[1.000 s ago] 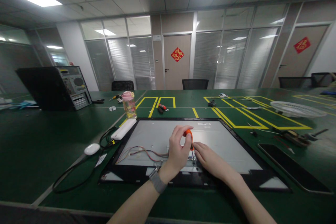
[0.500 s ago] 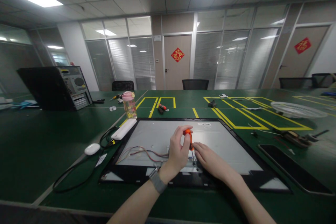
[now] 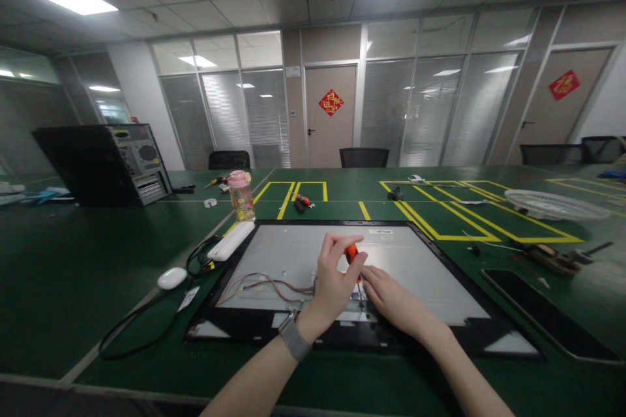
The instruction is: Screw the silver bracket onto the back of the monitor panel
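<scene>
An orange-handled screwdriver (image 3: 351,252) stands nearly upright over the lower middle of a flat display panel (image 3: 435,273). Around its handle curl the thumb and fingers of my left hand (image 3: 335,280), which wears a watch (image 3: 292,333) at the wrist. My right hand (image 3: 394,300) rests on the panel, its closed fingertips at the lower end of the screwdriver. The shaft points down at a small metal part by the panel's near edge; the tip's exact contact is hard to see. Thin wires (image 3: 276,283) run left from beneath my left hand.
A white power strip (image 3: 231,241), a black cable (image 3: 134,322) and a pink-lidded bottle (image 3: 241,197) stand left of the panel. Farther left is a computer case (image 3: 88,163). On the right lie a dark phone-like slab (image 3: 548,313) and a white oval frame (image 3: 552,203).
My left thumb has swung rightward across the screwdriver's handle and the index finger has stretched out, covering more of it. My right hand and the panel have stayed in place.
</scene>
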Available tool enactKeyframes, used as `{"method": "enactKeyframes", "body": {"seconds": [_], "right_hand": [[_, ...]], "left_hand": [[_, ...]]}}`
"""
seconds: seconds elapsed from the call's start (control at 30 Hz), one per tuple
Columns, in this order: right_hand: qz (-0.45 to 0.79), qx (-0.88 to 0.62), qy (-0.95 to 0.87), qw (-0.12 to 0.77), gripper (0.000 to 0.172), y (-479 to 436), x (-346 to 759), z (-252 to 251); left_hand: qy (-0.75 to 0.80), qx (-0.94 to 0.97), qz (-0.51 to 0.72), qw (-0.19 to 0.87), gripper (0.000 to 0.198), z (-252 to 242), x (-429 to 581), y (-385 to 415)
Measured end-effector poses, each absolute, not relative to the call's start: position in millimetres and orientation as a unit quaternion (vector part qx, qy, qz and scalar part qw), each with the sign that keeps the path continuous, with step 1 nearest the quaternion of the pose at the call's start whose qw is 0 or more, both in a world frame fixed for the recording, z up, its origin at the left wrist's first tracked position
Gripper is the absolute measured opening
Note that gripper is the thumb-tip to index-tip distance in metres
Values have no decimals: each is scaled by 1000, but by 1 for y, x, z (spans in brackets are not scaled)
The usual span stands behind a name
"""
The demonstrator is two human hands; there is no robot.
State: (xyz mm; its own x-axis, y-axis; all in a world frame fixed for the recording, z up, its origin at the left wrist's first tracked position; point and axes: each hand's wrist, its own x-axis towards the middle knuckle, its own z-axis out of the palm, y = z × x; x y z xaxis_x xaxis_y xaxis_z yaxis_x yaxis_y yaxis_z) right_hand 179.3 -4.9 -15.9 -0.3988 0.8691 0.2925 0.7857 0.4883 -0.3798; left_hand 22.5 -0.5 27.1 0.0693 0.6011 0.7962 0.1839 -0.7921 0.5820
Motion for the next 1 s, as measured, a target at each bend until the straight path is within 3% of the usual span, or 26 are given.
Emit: {"method": "enactKeyframes", "body": {"seconds": [0.2,0.3,0.43,0.57,0.67,1.0], "right_hand": [[92,-505,-827,228,38,-6,179,-15],[92,-512,-827,215,38,-6,178,-13],[102,-514,-825,212,39,-7,177,-11],[99,-525,-821,200,44,-9,177,-9],[96,-535,-817,190,46,-9,177,-8],[96,-545,-814,175,48,-8,177,-9]], "left_hand": [[265,669,631,290,26,23,24,2],[271,698,595,293,22,27,21,5],[260,734,537,324,36,34,16,11],[255,654,595,391,44,44,3,17],[273,616,636,376,44,49,-16,22],[359,669,596,261,35,38,-32,26]]}}
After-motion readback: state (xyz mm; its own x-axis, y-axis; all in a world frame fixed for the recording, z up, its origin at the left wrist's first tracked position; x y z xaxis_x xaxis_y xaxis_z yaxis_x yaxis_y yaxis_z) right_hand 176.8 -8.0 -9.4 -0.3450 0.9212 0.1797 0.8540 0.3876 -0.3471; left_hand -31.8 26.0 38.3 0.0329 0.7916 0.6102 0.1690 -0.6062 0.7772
